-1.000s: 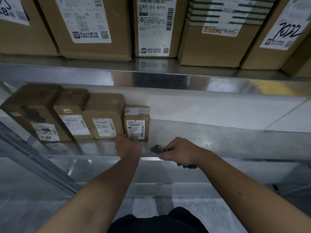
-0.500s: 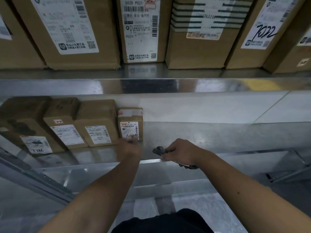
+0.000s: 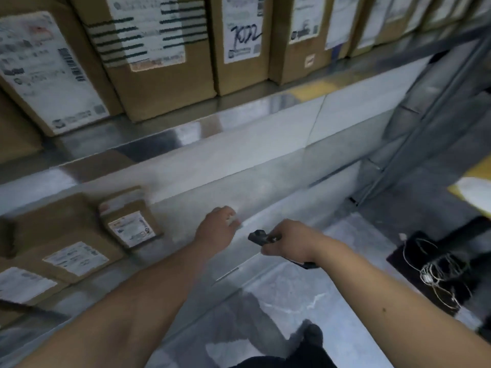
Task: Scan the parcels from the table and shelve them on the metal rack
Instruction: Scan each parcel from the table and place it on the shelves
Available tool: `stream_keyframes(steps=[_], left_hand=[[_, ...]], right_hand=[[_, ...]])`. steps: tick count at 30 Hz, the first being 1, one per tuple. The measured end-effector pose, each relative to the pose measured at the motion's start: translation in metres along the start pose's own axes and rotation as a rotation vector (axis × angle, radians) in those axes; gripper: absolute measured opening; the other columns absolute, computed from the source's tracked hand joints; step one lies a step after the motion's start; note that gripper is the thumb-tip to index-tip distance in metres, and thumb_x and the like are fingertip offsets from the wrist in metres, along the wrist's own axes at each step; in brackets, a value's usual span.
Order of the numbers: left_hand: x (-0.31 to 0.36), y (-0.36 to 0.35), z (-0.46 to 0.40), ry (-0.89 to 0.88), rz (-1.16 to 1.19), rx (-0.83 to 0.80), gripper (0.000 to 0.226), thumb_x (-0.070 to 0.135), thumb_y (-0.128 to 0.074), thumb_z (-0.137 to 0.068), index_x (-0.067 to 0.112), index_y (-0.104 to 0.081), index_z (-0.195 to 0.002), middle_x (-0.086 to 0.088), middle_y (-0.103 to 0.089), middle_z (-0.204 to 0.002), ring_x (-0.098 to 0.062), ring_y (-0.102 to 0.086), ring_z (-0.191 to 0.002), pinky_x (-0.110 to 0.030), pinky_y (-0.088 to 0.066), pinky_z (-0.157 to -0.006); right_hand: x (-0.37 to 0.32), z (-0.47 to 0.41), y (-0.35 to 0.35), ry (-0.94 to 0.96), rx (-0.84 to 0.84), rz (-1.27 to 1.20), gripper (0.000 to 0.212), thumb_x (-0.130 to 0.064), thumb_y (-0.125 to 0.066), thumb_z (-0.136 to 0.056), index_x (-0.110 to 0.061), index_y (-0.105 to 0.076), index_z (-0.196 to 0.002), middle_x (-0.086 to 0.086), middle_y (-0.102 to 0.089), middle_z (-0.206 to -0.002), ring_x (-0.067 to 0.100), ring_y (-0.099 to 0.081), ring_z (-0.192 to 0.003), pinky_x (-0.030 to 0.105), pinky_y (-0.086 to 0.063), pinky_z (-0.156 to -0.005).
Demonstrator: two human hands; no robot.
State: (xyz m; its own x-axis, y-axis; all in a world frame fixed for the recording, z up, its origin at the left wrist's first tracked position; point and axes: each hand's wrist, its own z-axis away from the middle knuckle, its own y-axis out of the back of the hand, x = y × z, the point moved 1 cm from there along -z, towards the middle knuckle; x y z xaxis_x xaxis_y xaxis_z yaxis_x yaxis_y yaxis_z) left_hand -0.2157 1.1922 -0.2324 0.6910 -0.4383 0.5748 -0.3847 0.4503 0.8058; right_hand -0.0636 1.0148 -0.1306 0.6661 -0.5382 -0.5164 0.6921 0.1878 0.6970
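Small parcel (image 3: 130, 220), a brown carton with a white label, stands on the lower shelf (image 3: 265, 208) of the metal rack (image 3: 438, 107), last at the right of a row of cartons (image 3: 66, 251). Its labelled face looks outward toward the person; the print is too blurred to read. The left hand (image 3: 216, 229) lies to the right of this parcel, apart from it, over bare shelf; its fingers (image 3: 231, 217) look loosely curled and appear to hold nothing, though blur makes this uncertain. It is the nearer hand to the parcel. Farther right of the parcel, the right hand (image 3: 289, 241) grips a dark handheld scanner (image 3: 259, 236), whose nose points left toward the left hand.

Judged from this layout, the parcel is shelved, and a further parcel would go on the bare shelf to its right.

Above the parcel, the upper shelf carries tall cartons (image 3: 159, 57); one label (image 3: 243, 33) bears handwriting that reads roughly "7022". Other labels are illegible. Far right of the parcel, a tangle of wires (image 3: 435, 274) lies on the floor.
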Motion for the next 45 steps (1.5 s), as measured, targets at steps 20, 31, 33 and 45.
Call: stream_keyframes(steps=[20,31,33,45], left_hand=[[0.467,-0.296,-0.075,-0.439,-0.294,-0.495,0.071,0.059,-0.064,-0.095,0.024,-0.044,-0.153,-0.008,-0.047,-0.154,-0.030,-0.052,-0.136,-0.040,-0.048,-0.107],[0.668,-0.458,-0.130,-0.642,-0.370,-0.652,0.071,0.062,-0.065,-0.091,0.031,-0.044,-0.151,-0.003,-0.049,-0.149,-0.028,-0.056,-0.128,-0.048,-0.052,-0.103],[0.704,-0.487,-0.149,-0.677,-0.377,-0.677,0.069,0.060,-0.064,-0.093,0.031,-0.042,-0.152,-0.003,-0.046,-0.152,-0.029,-0.055,-0.129,-0.048,-0.051,-0.104],[0.902,-0.588,-0.252,-0.758,-0.343,-0.713,0.061,0.055,-0.060,-0.098,0.031,-0.042,-0.152,-0.006,-0.043,-0.153,-0.030,-0.057,-0.125,-0.045,-0.056,-0.094]], right_hand=[[0.416,0.178,0.176,-0.412,0.352,-0.388,0.041,-0.048,-0.076,-0.090,-0.008,-0.071,-0.081,0.002,-0.052,-0.066,0.018,-0.047,-0.062,0.033,-0.035,-0.060],[0.588,0.222,0.262,-0.649,0.559,-0.562,0.046,-0.051,-0.078,-0.086,-0.006,-0.071,-0.078,0.005,-0.055,-0.066,0.020,-0.047,-0.060,0.033,-0.035,-0.058],[0.618,0.220,0.286,-0.688,0.593,-0.570,0.046,-0.051,-0.078,-0.086,-0.005,-0.076,-0.086,0.006,-0.059,-0.068,0.020,-0.049,-0.061,0.032,-0.035,-0.058],[0.769,0.200,0.431,-0.805,0.712,-0.691,0.031,-0.050,-0.078,-0.090,-0.019,-0.077,-0.091,0.003,-0.060,-0.073,0.019,-0.055,-0.066,0.030,-0.039,-0.058]])
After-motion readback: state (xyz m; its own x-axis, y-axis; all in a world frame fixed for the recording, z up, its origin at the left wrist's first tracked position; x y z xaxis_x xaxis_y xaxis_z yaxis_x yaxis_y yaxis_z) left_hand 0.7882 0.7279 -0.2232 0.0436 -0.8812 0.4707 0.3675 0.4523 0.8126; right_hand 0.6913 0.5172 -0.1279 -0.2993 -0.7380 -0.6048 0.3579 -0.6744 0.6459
